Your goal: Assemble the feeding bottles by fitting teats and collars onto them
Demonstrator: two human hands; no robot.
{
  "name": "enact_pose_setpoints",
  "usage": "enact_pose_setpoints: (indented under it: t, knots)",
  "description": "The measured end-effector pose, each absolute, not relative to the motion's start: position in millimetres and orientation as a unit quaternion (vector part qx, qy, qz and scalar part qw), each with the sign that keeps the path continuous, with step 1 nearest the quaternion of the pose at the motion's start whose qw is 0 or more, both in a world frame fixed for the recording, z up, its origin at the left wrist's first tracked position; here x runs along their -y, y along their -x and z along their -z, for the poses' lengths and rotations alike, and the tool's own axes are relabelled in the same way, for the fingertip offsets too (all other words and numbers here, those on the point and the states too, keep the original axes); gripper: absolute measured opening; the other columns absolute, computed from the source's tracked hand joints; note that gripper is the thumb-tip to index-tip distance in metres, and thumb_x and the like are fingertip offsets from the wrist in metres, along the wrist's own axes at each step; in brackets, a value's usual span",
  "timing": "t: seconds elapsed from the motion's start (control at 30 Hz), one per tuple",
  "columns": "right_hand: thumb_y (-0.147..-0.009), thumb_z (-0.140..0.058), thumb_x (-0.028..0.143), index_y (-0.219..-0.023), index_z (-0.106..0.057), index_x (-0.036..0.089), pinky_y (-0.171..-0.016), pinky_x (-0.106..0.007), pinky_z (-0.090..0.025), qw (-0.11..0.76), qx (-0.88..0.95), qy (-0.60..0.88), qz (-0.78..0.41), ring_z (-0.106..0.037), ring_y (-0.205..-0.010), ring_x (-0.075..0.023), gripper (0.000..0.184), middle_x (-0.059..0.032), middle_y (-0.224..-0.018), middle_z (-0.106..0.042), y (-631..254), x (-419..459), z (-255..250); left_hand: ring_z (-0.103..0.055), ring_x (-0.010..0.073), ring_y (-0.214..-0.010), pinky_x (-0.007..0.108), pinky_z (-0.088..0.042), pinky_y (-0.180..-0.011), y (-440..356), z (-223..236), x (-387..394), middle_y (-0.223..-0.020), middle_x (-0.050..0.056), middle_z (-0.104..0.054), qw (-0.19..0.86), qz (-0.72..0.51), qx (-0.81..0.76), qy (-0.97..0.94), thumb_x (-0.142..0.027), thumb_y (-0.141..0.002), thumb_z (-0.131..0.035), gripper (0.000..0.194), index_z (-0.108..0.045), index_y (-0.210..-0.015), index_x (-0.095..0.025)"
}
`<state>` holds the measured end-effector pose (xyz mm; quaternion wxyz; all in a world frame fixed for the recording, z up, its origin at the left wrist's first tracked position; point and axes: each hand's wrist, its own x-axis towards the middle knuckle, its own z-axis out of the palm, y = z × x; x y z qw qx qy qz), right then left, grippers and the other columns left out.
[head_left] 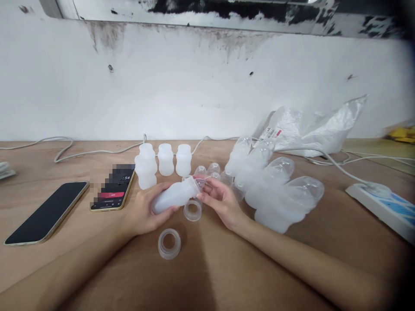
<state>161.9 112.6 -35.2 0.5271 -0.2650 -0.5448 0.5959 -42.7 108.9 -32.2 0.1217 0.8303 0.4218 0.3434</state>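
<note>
My left hand point(149, 211) grips the white bottle point(171, 198) around its body, thumb on the near side and fingers wrapped over the far side. The bottle is tilted above the wooden table point(194, 280), between my two hands, with its neck end directed up and to the right. My right hand point(223, 201) is at that neck end; its thumb and fingers pinch the clear tip point(200, 183). The exact contact of each right fingertip is too small to tell.

Two translucent rings lie flat on the table: the near ring point(169, 255) in front of the left hand, the far ring point(192, 217) just below the bottle neck. Behind the left hand, white bottles point(166, 162) stand in a group. Small clear domed parts point(214, 167) sit behind the bottle neck. To the right of these, dome-topped bottles point(275, 194) stand close together, near the right hand.

Left of the left hand lie a lit phone point(113, 194) and a dark-screened phone point(47, 214). A power strip point(382, 205) is at far right.
</note>
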Motion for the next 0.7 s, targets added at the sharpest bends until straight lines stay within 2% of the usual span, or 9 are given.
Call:
enact_pose_setpoints:
  t: [0.3, 0.43, 0.53, 0.6, 0.7]
  knots:
    - [-0.074, -0.064, 0.019, -0.106, -0.058, 0.025, -0.097, -0.041, -0.039, 0.502, 0.649, 0.272, -0.504, -0.052, -0.112, -0.0208, 0.033, -0.0056, -0.117, -0.058, -168.2, -108.1, 29.0, -0.06, 0.0201, -0.076, 0.027, -0.048, -0.066, 46.3, 20.5, -113.3, -0.088, 0.004, -0.067, 0.283, -0.322, -0.408, -0.806, -0.039, -0.072, -0.058, 0.04, -0.059, -0.104, -0.015]
    - [-0.076, -0.062, 0.02, -0.106, -0.059, 0.025, -0.097, -0.042, -0.039, 0.514, 0.651, 0.265, -0.492, -0.052, -0.111, -0.022, 0.031, -0.0062, -0.117, -0.059, -166.2, -102.3, 23.8, -0.06, 0.0212, -0.077, 0.027, -0.048, -0.066, 48.0, 20.4, -116.9, -0.089, 0.004, -0.067, 0.407, -0.323, -0.388, -0.761, -0.041, -0.07, -0.059, 0.042, -0.062, -0.102, -0.014]
    - [-0.074, -0.064, 0.021, -0.107, -0.059, 0.025, -0.096, -0.041, -0.04, 0.519, 0.647, 0.252, -0.498, -0.053, -0.11, -0.0228, 0.033, -0.0063, -0.116, -0.059, -164.5, -100.6, 21.4, -0.06, 0.0199, -0.068, 0.026, -0.047, -0.058, 49.6, 19.6, -118.7, -0.076, 0.003, -0.067, 0.498, -0.298, -0.365, -0.728, -0.043, -0.069, -0.058, 0.044, -0.062, -0.103, -0.014]
    - [-0.073, -0.065, 0.021, -0.107, -0.059, 0.024, -0.096, -0.041, -0.039, 0.516, 0.647, 0.25, -0.502, -0.052, -0.111, -0.023, 0.034, -0.0064, -0.116, -0.059, -164.2, -101.0, 21.1, -0.059, 0.0192, -0.064, 0.026, -0.046, -0.055, 50.3, 19.8, -119.6, -0.07, 0.004, -0.066, 0.528, -0.286, -0.363, -0.712, -0.044, -0.068, -0.058, 0.047, -0.061, -0.104, -0.013]
    - [-0.075, -0.063, 0.021, -0.107, -0.059, 0.024, -0.097, -0.042, -0.038, 0.51, 0.651, 0.257, -0.501, -0.051, -0.112, -0.0231, 0.033, -0.0064, -0.116, -0.059, -164.9, -102.5, 22.3, -0.059, 0.0185, -0.063, 0.026, -0.047, -0.054, 50.1, 21.0, -120.3, -0.071, 0.004, -0.066, 0.535, -0.285, -0.364, -0.707, -0.044, -0.069, -0.058, 0.048, -0.06, -0.106, -0.013]
